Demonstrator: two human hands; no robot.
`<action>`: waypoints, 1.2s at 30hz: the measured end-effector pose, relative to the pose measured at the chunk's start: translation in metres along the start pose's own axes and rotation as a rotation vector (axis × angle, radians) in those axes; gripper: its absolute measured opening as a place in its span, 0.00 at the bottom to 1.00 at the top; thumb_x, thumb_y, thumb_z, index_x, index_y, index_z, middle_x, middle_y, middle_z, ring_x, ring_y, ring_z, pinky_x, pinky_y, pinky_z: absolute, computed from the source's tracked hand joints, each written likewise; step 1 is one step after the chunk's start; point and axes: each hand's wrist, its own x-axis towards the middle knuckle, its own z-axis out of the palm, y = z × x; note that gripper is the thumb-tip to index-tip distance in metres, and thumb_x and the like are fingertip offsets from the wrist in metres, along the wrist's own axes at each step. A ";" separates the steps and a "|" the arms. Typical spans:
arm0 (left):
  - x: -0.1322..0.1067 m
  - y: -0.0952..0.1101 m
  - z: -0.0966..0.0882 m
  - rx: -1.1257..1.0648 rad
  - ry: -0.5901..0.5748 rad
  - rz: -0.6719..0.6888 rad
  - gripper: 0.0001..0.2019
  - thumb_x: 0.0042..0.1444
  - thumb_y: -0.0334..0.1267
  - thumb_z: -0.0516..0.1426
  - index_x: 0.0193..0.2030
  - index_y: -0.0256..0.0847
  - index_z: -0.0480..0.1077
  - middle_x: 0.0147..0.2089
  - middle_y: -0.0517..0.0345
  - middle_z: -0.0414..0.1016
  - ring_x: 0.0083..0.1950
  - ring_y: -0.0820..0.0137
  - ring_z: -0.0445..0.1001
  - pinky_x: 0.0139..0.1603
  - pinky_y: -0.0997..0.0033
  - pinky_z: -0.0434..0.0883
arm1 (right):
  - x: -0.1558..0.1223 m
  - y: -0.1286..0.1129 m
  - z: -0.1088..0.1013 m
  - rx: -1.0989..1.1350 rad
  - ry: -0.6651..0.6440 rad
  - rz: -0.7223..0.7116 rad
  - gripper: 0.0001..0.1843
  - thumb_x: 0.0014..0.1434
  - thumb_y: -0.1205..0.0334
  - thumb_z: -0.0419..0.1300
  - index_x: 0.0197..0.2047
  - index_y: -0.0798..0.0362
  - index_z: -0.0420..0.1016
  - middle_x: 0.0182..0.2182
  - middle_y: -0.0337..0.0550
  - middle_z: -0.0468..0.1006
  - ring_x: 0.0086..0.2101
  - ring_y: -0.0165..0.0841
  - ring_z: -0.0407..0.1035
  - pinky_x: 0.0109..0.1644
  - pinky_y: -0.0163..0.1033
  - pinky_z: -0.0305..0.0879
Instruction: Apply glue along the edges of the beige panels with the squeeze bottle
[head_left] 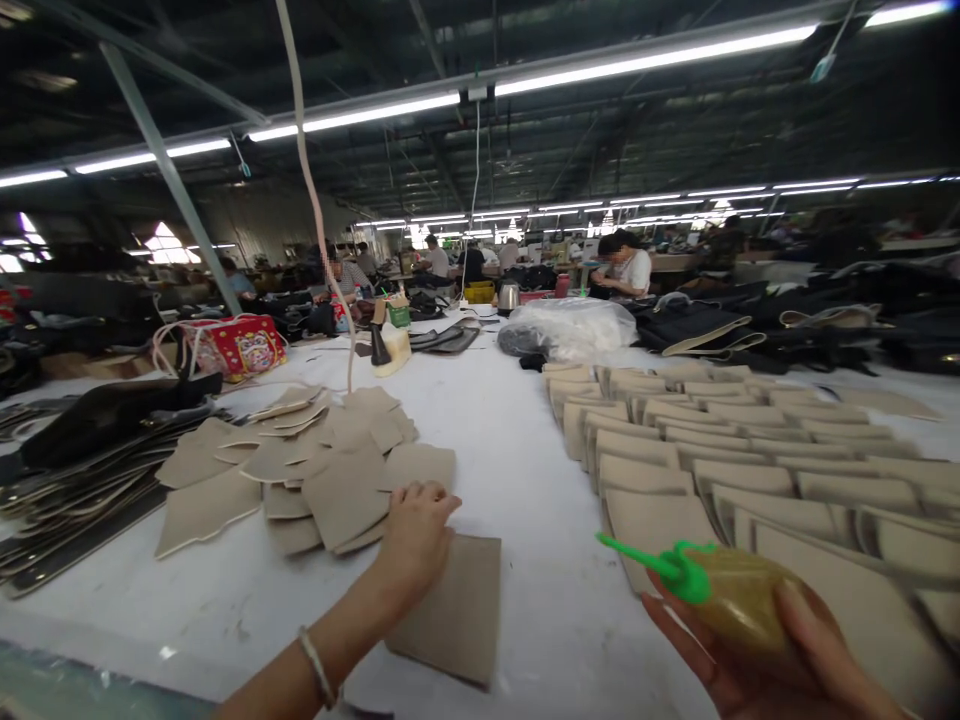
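Note:
My left hand [415,535] rests with curled fingers on the far edge of a flat beige piece [454,615] lying on the white table [517,450]. It seems to pinch that piece. My right hand [780,655] is wrapped round a squeeze bottle of yellowish glue [739,598] with a green nozzle [660,565] pointing left, held low at the right above the table. Just beyond the left hand lies a loose heap of beige cut pieces [330,465].
Overlapping rows of beige pieces [750,450] cover the table's right side. Dark strips [75,480] are stacked at the left, with a red patterned bag [236,345] behind. A cord [315,210] hangs down mid-table by a bottle [390,345]. A plastic-wrapped bundle [574,328] and seated workers are further back.

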 end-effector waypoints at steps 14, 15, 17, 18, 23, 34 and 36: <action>-0.028 0.045 0.043 0.193 -0.174 -0.098 0.18 0.45 0.33 0.55 0.46 0.36 0.66 0.49 0.44 0.66 0.46 0.57 0.71 0.45 0.59 0.70 | -0.012 0.010 0.024 -0.196 0.021 0.071 0.30 0.44 0.51 0.70 0.49 0.47 0.69 0.40 0.43 0.75 0.41 0.39 0.70 0.41 0.35 0.73; -0.026 0.047 0.042 0.209 -0.180 -0.092 0.19 0.44 0.31 0.55 0.46 0.35 0.66 0.48 0.43 0.67 0.46 0.56 0.72 0.45 0.58 0.70 | -0.014 0.008 0.028 -0.225 0.015 0.047 0.29 0.45 0.50 0.69 0.49 0.47 0.68 0.39 0.42 0.75 0.40 0.39 0.70 0.41 0.35 0.73; -0.023 0.051 0.041 0.244 -0.187 -0.080 0.19 0.44 0.28 0.54 0.46 0.34 0.66 0.48 0.42 0.67 0.46 0.55 0.72 0.45 0.58 0.70 | -0.016 0.005 0.034 -0.284 0.000 0.000 0.28 0.46 0.49 0.68 0.49 0.47 0.67 0.40 0.43 0.74 0.41 0.40 0.70 0.41 0.37 0.73; -0.023 0.051 0.040 0.259 -0.186 -0.070 0.19 0.44 0.27 0.54 0.46 0.34 0.67 0.48 0.41 0.68 0.46 0.55 0.72 0.45 0.58 0.70 | -0.016 0.004 0.036 -0.321 -0.012 -0.026 0.28 0.46 0.48 0.68 0.49 0.48 0.67 0.40 0.43 0.73 0.41 0.41 0.69 0.42 0.39 0.72; -0.021 0.035 0.032 0.253 -0.140 0.072 0.21 0.48 0.28 0.50 0.50 0.41 0.67 0.44 0.47 0.72 0.42 0.57 0.74 0.42 0.58 0.70 | -0.011 0.004 0.040 -0.528 -0.061 -0.148 0.27 0.49 0.46 0.65 0.49 0.47 0.65 0.40 0.42 0.71 0.39 0.40 0.68 0.43 0.42 0.68; -0.014 0.008 0.029 0.101 -0.142 0.193 0.29 0.50 0.28 0.46 0.56 0.58 0.66 0.41 0.56 0.75 0.40 0.61 0.74 0.40 0.63 0.67 | 0.013 0.035 0.047 -0.806 -0.389 -0.384 0.27 0.54 0.52 0.65 0.54 0.44 0.60 0.49 0.45 0.69 0.47 0.44 0.67 0.53 0.49 0.61; -0.014 0.006 0.030 0.064 -0.145 0.180 0.28 0.50 0.29 0.47 0.57 0.58 0.66 0.42 0.56 0.76 0.42 0.61 0.74 0.41 0.63 0.67 | 0.016 0.037 0.053 -0.826 -0.431 -0.398 0.27 0.54 0.52 0.64 0.54 0.44 0.60 0.48 0.44 0.70 0.46 0.43 0.68 0.52 0.48 0.63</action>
